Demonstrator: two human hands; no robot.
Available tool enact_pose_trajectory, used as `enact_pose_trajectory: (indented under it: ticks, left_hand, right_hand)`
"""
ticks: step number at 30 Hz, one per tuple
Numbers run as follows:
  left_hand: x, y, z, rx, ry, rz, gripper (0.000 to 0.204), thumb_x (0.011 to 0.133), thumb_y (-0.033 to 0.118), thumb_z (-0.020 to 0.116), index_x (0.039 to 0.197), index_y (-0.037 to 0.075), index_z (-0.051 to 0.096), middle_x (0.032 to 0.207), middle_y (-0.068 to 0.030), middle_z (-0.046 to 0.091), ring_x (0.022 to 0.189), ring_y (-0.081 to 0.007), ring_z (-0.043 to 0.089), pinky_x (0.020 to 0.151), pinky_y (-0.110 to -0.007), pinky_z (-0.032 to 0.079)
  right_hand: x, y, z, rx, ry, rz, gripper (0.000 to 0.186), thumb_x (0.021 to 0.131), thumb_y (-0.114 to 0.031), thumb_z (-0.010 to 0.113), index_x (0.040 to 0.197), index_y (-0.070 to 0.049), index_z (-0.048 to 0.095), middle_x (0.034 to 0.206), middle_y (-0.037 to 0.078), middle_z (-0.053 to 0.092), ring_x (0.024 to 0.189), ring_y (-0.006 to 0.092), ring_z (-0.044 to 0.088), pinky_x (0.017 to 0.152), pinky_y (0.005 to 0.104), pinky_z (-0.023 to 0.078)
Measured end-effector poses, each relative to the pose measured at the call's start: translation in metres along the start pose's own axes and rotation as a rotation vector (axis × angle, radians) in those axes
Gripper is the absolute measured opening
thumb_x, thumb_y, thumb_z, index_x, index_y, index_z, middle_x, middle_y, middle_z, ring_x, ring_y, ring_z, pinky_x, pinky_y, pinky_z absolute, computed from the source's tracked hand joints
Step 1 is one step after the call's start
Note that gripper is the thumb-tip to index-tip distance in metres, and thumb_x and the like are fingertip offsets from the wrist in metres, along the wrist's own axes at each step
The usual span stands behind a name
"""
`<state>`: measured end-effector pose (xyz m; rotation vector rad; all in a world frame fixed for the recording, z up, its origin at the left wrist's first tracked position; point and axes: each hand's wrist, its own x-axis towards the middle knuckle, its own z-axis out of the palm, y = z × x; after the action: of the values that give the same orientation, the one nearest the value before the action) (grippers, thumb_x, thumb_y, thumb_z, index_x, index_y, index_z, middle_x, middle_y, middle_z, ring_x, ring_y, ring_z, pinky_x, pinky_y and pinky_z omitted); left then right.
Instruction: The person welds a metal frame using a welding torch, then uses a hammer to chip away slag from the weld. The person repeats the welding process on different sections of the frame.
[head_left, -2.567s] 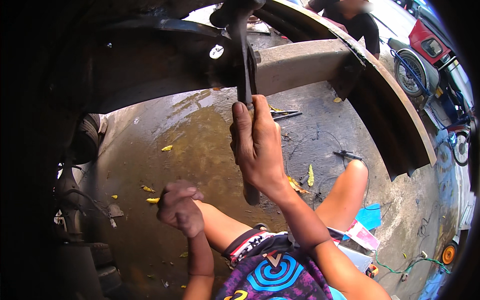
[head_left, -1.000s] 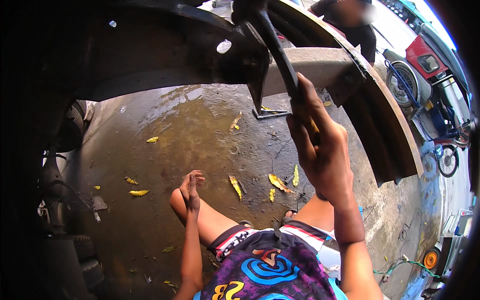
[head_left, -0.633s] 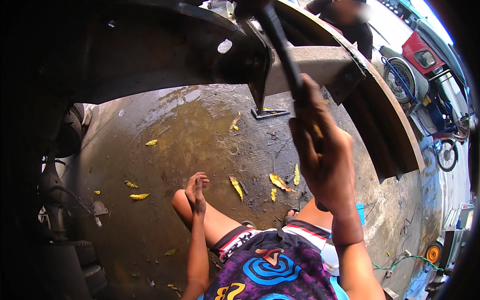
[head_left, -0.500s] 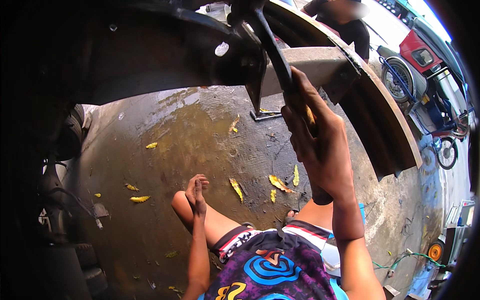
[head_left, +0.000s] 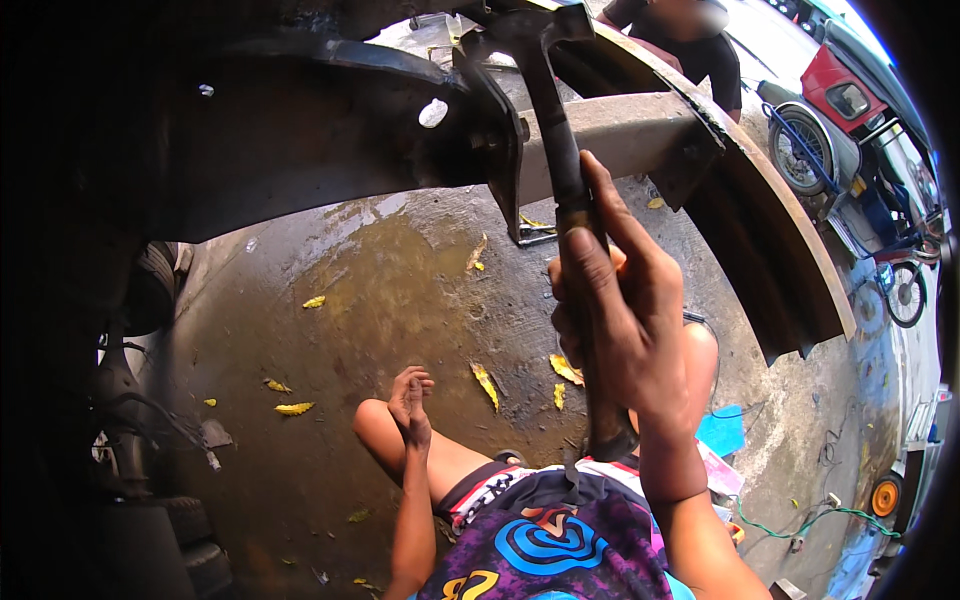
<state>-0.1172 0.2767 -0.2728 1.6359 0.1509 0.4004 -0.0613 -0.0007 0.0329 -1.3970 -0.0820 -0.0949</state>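
Gripping the hammer (head_left: 560, 170) mid-handle in your closed right hand (head_left: 620, 310), head up at the dark metal bracket (head_left: 490, 130), keep your loosely curled, empty left hand (head_left: 412, 395) on your knee.

Your shirt (head_left: 545, 545): purple print with blue swirls and a yellow mark. Your hammer (head_left: 560, 170): dark, dull handle. Floor (head_left: 380, 320): wet brown-grey concrete, scattered with yellow leaves (head_left: 485, 383). Beam (head_left: 620, 135): grey-tan. Vehicle (head_left: 845, 95): red. Cable (head_left: 800, 520): green.
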Motion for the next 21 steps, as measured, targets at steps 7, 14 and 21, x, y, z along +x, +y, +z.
enact_pose_trajectory:
  ticks: [7, 14, 21]
  left_hand:
    - [0.003, 0.037, 0.007, -0.033, 0.006, 0.052, 0.029, 0.104, 0.024, 0.052, 0.100, -0.002, 0.066, 0.112, -0.0113, 0.062, 0.086, -0.0143, 0.063, 0.075, -0.027, 0.049]
    - [0.048, 0.200, 0.029, -0.083, -0.060, 0.801, 0.031, 0.095, 0.032, 0.056, 0.100, 0.002, 0.062, 0.104, -0.0174, 0.062, 0.084, -0.0276, 0.061, 0.068, -0.038, 0.052]
    - [0.033, 0.356, 0.083, -0.131, -0.357, 0.962, 0.010, 0.092, 0.022, 0.064, 0.102, 0.019, 0.066, 0.072, 0.0066, 0.054, 0.061, -0.0039, 0.053, 0.058, -0.017, 0.040]
  right_hand:
    - [-0.011, 0.004, -0.004, -0.034, 0.034, -0.176, 0.055, 0.097, 0.000, 0.056, 0.149, 0.005, 0.036, 0.140, 0.015, 0.054, 0.117, 0.0131, 0.054, 0.096, 0.0248, 0.043]
    - [-0.005, 0.011, -0.009, 0.151, -0.032, 0.038, 0.060, 0.097, 0.000, 0.055, 0.153, -0.001, 0.032, 0.078, -0.003, 0.057, 0.056, 0.0012, 0.044, 0.051, 0.0175, 0.036]
    - [0.005, 0.038, -0.035, 0.342, -0.081, 0.083, 0.068, 0.095, 0.000, 0.058, 0.154, 0.001, 0.026, 0.083, 0.003, 0.061, 0.056, 0.0022, 0.048, 0.051, 0.0175, 0.038]
